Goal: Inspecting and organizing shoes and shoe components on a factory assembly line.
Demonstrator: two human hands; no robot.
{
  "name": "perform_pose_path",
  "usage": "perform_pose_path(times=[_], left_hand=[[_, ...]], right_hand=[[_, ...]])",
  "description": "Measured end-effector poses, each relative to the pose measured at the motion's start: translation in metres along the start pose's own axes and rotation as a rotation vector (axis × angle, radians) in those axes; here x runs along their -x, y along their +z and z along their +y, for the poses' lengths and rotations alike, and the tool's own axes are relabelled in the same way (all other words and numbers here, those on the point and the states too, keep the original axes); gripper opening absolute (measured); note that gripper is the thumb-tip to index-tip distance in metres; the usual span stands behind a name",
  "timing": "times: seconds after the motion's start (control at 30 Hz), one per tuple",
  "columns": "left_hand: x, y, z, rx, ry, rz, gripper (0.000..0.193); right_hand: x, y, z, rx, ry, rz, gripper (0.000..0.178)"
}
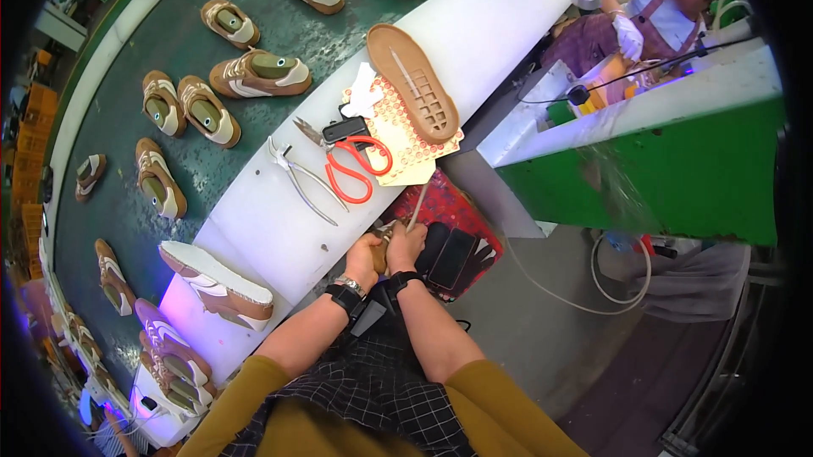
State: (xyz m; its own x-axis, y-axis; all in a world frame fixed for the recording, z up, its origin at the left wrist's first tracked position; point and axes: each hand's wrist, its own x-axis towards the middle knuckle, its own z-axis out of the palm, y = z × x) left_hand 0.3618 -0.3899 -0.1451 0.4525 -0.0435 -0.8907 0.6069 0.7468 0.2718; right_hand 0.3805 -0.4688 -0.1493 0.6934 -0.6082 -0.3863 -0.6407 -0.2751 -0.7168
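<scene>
Low in front of me, just off the edge of the white bench, my left hand (362,260) is closed around a brown shoe (380,255), mostly hidden by my fingers. My right hand (406,247) is closed at the shoe's other side, with a thin pale stick (417,208) rising from its grip. On the bench beyond lie metal pincers (303,179) and red-handled scissors (349,171) next to a small black box (345,129). A brown shoe sole (412,83) rests on a sheet with red dots (406,171).
The white bench (246,232) curves along a green conveyor (279,118) carrying several brown-and-white shoes. One shoe (218,286) lies on its side on the bench. A dark phone (453,259) sits on a red surface by my right hand. A co-worker (652,25) sits behind a green-sided station (652,173).
</scene>
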Motion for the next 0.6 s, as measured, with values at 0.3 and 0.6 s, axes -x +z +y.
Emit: perform_pose_path(times=[0.3,0.6], left_hand=[[-0.008,-0.011,-0.01,-0.015,0.086,0.189,0.026],[0.001,0.008,-0.008,0.066,0.094,0.116,0.026]], right_hand=[[-0.017,0.005,0.003,-0.092,0.032,-0.125,0.037],[-0.032,0.004,0.01,-0.068,0.056,-0.098,0.035]])
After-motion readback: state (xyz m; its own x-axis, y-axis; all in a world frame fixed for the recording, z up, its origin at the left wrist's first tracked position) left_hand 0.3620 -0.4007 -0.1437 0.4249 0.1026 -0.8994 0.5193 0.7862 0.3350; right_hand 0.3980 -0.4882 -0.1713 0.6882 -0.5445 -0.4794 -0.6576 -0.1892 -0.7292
